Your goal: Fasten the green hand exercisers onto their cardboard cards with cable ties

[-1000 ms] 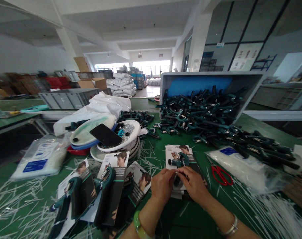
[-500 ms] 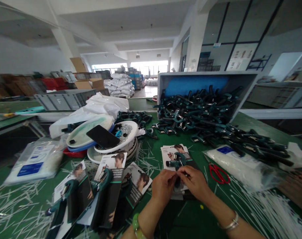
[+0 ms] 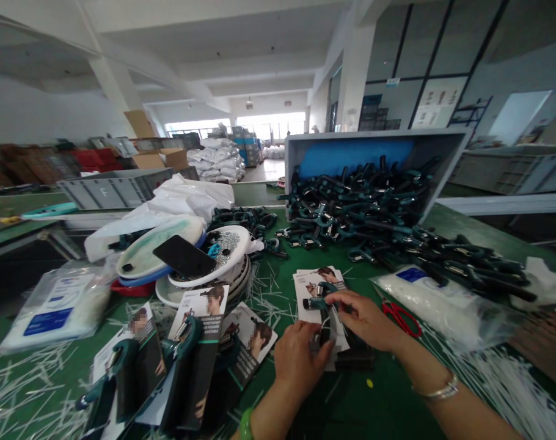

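A dark green and black hand grip strengthener (image 3: 321,299) lies on a stack of printed backing cards (image 3: 308,286) in front of me. A thin white cable tie (image 3: 324,320) loops around its handle. My left hand (image 3: 299,357) is closed on the lower handle, with thumb and fingers at either side. My right hand (image 3: 363,318) has its bent fingertips against the strengthener's upper part, near the spring; what lies beneath them is partly hidden. To the left, several strengtheners on cards (image 3: 181,360) lie overlapping.
A tipped grey crate (image 3: 447,174) spills many strengtheners onto the green table. Red scissors (image 3: 401,319) and a bag of white cable ties (image 3: 443,305) lie right. Stacked trays (image 3: 161,250) bearing a black phone (image 3: 184,256) stand left. Loose cable ties (image 3: 25,379) cover the left side.
My hands were together at the handle and are now apart. The right has moved up to the spring end, while the left stays low. The cable tie loop now shows.
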`<state>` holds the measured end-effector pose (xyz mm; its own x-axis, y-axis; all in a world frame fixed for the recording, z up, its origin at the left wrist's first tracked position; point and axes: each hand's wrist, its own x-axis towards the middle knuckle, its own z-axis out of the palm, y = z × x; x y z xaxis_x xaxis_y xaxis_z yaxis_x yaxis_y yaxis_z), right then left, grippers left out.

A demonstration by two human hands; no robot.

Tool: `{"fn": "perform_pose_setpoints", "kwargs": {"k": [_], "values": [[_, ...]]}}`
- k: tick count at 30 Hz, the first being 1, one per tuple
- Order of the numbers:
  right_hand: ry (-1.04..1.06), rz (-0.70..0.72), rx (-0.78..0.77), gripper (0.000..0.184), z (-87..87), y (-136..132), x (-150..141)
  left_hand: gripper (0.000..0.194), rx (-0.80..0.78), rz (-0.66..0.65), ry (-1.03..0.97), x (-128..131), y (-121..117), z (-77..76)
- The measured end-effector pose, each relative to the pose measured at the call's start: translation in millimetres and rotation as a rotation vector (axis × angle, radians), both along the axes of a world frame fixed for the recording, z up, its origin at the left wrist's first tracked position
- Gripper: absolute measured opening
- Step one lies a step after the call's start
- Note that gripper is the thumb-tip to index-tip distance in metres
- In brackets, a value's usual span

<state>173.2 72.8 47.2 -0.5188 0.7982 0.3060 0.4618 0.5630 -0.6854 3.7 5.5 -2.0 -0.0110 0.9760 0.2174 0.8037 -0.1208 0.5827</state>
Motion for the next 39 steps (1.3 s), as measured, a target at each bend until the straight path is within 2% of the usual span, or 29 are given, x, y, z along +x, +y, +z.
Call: {"fn": "perform_pose_setpoints", "kwargs": {"k": [3, 8, 12, 15, 20, 25, 30, 37, 39], "values": [[-0.131, 0.109, 0.103, 0.026, -16.5, -6.1, -0.6, 0.027, 0.024, -0.007, 0.026, -0.1, 0.7, -0.8], [-0.111, 0.099, 0.241, 0.022, -32.1, -10.1, -23.3, 0.026, 0.013, -0.013, 0.085, -2.4, 0.8, -0.1], [0.055, 0.074, 0.172, 0.026, -31.3, -9.3, -35.8, 0.027, 0.004, 0.067, 0.026, -10.7, 5.1, 0.5], [0.135, 0.071, 0.129, 0.024, -32.8, -9.8, -33.9, 0.024, 0.005, 0.103, -0.039, -20.0, 10.0, 1.0], [-0.173, 0.261, 0.309, 0.023, -40.3, -11.3, -19.3, 0.021, -0.043, 0.138, -0.098, -27.4, 12.7, -0.7], [-0.292, 0.276, 0.329, 0.023, -47.0, -12.9, -16.3, 0.022, -0.099, 0.159, -0.094, -18.5, 15.6, 0.1], [-0.145, 0.243, 0.275, 0.020, -48.0, -12.2, -20.2, 0.029, -0.146, 0.245, -0.024, -6.4, 23.4, 4.2], [0.175, 0.040, 0.178, 0.023, -52.9, -22.6, -25.8, 0.026, -0.051, 0.200, 0.094, -10.1, 22.6, 7.2], [0.200, 0.030, 0.159, 0.022, -54.7, -25.6, -23.8, 0.025, -0.042, 0.177, 0.086, -10.6, 20.2, 4.9]]}}
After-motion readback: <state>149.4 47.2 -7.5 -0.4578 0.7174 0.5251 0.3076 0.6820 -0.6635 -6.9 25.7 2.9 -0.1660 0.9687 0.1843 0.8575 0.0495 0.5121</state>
